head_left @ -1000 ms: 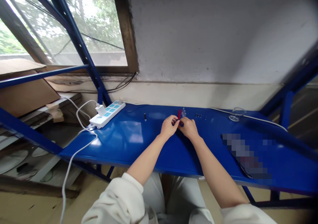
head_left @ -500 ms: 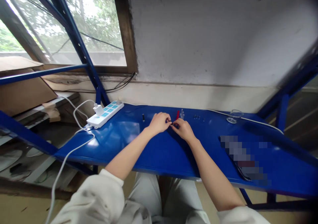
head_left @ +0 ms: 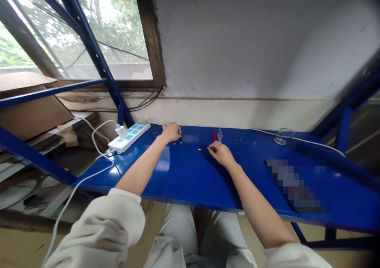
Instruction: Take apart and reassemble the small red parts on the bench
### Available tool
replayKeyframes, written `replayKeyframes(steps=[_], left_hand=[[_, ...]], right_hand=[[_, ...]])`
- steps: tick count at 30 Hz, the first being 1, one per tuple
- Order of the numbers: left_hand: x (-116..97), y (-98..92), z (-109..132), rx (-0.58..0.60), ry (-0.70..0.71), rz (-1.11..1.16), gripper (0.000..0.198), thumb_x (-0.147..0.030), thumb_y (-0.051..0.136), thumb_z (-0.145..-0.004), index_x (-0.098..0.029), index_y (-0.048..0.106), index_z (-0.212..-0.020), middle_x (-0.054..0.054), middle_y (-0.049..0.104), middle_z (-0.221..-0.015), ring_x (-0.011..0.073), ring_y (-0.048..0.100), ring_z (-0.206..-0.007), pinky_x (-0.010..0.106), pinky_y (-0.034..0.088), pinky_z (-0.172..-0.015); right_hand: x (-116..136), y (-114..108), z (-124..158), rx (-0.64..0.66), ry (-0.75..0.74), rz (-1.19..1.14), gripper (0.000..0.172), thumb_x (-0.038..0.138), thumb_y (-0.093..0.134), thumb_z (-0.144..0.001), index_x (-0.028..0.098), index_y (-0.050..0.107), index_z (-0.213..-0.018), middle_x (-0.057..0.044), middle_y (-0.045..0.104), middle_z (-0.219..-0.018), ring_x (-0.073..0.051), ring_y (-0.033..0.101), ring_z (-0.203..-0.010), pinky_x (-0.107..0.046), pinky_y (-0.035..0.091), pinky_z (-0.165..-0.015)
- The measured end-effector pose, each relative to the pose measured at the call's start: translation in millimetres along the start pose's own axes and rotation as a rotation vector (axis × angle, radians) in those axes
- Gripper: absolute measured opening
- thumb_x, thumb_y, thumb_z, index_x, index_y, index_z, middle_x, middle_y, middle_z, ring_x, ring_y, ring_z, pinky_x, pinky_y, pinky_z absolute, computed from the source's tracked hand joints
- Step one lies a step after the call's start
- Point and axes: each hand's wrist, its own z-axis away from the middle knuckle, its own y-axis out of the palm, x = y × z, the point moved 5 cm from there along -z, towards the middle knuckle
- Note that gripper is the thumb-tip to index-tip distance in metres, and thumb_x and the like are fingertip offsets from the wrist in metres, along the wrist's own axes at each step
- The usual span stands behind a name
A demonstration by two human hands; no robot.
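Observation:
My left hand (head_left: 171, 132) is at the back left of the blue table, its fingertips closed on the top of a small dark cylinder (head_left: 180, 140) with a pale lower end. A similar small cylinder (head_left: 174, 143) stands just left of it, partly covered by the hand. My right hand (head_left: 220, 153) hovers over the middle of the table with thumb and finger pinched; whatever they hold is too small to make out. Left of those fingertips lies a tiny pale piece (head_left: 200, 149). Behind the right hand are a red piece (head_left: 215, 135) and several clear pieces (head_left: 219, 135).
Several tiny clear parts (head_left: 238, 137) sit farther right, with a clear round container (head_left: 280, 141) beyond them. A blurred-out flat object (head_left: 293, 189) lies at the right. A white power strip (head_left: 129, 138) with cables occupies the left end of the blue table (head_left: 184, 181).
My left hand has moved left, away from my right hand, to the standing dark cylinder, where a second one now shows. A tiny pale piece is now visible on the table.

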Motion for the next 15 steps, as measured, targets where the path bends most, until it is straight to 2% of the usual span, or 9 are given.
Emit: replayKeyframes(steps=[4, 9, 15], left_hand=[[7, 5.1, 0, -0.029, -0.017, 0.006, 0.009, -0.024, 0.062, -0.066, -0.022, 0.065, -0.074, 0.007, 0.059, -0.1, 0.0272, 0.045, -0.103, 0.046, 0.034, -0.086], [13, 11.9, -1, 0.015, -0.046, 0.014, 0.009, -0.025, 0.063, -0.065, -0.022, 0.065, -0.074, 0.007, 0.059, -0.101, 0.0271, 0.044, -0.105, 0.045, 0.033, -0.086], [13, 10.9, 2, -0.017, -0.039, 0.013, 0.011, -0.023, 0.061, -0.066, -0.021, 0.065, -0.076, 0.008, 0.058, -0.104, 0.0273, 0.045, -0.105, 0.045, 0.032, -0.086]], right_hand=[[0, 0, 0, 0.027, 0.021, 0.008, 0.02, 0.029, 0.043, -0.081, 0.019, 0.059, -0.076, -0.002, 0.055, -0.072, -0.011, 0.049, -0.06, -0.022, 0.037, -0.057], [0, 0, 1, 0.037, 0.034, 0.022, 0.021, 0.029, 0.042, -0.081, 0.019, 0.06, -0.077, -0.003, 0.055, -0.073, -0.012, 0.05, -0.061, -0.023, 0.037, -0.058], [1, -1, 1, 0.032, 0.034, 0.005, 0.021, 0.029, 0.042, -0.081, 0.019, 0.059, -0.076, -0.002, 0.055, -0.073, -0.011, 0.049, -0.06, -0.023, 0.037, -0.058]])
